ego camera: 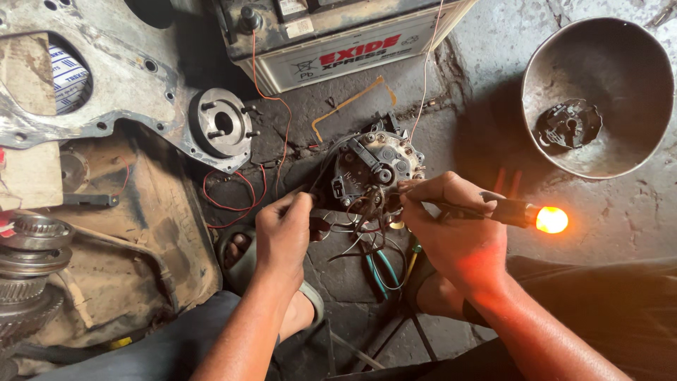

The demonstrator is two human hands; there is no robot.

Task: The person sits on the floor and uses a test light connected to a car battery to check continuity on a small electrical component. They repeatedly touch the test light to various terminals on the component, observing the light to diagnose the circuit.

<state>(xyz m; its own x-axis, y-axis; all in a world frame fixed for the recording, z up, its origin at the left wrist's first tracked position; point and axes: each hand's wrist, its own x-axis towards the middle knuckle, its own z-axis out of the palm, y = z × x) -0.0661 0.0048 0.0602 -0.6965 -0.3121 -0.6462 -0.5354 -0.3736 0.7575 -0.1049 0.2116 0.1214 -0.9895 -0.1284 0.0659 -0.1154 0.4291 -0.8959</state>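
Nearest the camera, two bare forearms rise from the bottom edge toward a round alternator (372, 171) that sits on the stone floor (620, 204) at the frame's centre.

At 9 o'clock of the alternator, the left hand (283, 231) has its fingers curled shut, its fingertips (303, 201) pinching thin wires (356, 236) against the alternator's lower left edge. What exactly lies between the tips cannot be told.

At 4 o'clock of the alternator, the right hand (455, 226) is closed around a test lamp (511, 212). Its long axis runs nearly level, tilted slightly down to the right: the glowing orange bulb (551, 219) points to 3 o'clock, clear of the fingers, while the inner end points to 9 o'clock and is hidden under the fingers where they meet the alternator's lower right rim.

Far left, at 9 o'clock, lie stacked gears (32, 247); at 10 o'clock a grey metal housing plate (113, 77) with a round flange (222, 121) at its lower right edge. A red wire (271, 99) drops from the battery (338, 39) at 12 o'clock toward the alternator. Teal-handled pliers (381, 268) lie at 6 o'clock between the forearms. At 2 o'clock stands a metal bowl (635, 70) holding a dark part (568, 125), well apart from the bulb.

Open floor lies right of the bulb and below the bowl; the left side is crowded.
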